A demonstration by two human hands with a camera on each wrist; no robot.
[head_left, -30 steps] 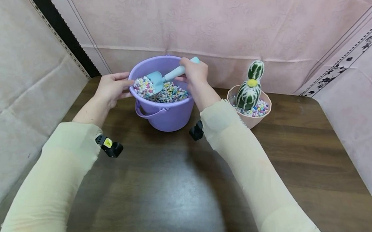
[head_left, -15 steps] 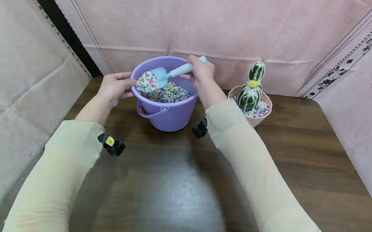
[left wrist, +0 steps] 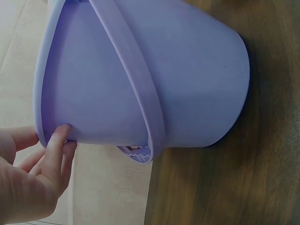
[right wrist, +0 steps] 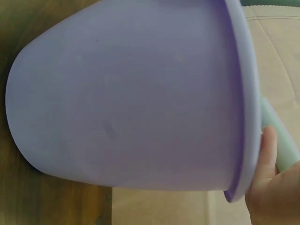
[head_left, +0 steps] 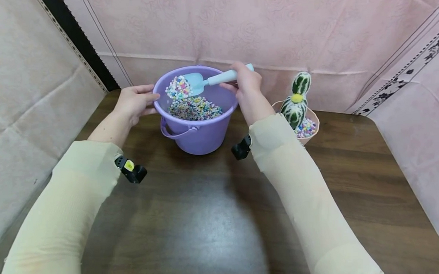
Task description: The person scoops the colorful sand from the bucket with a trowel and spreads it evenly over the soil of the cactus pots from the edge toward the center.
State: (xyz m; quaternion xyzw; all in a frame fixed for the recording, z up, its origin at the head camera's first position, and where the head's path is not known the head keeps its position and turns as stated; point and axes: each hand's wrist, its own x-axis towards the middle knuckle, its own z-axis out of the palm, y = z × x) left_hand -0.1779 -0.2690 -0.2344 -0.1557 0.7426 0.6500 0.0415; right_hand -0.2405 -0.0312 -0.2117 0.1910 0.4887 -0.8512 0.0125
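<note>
Scoop (head_left: pixel 197 84) just shifted up & right, w/ its beads (head_left: pixel 178 88) clear of the pile (head_left: pixel 195 109) but still over the bucket (head_left: pixel 201 138), so scoopful's lifted. My R hand (head_left: pixel 248 86) grips the scoop's handle (head_left: pixel 223 77); my L hand (head_left: pixel 131 103) pinches the bucket's rim (left wrist: pixel 39 89).

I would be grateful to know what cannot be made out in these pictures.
Flowerpot, lower left: behind the right sleeve, head view.
Floor of the bucket: under the beads, head view.
Blade of the scoop: behind the bucket wall, right wrist view.
Right grip: cut off at the lower right corner, right wrist view.
Green strip: cut off by the top edge, right wrist view; unidentifiable.
</note>
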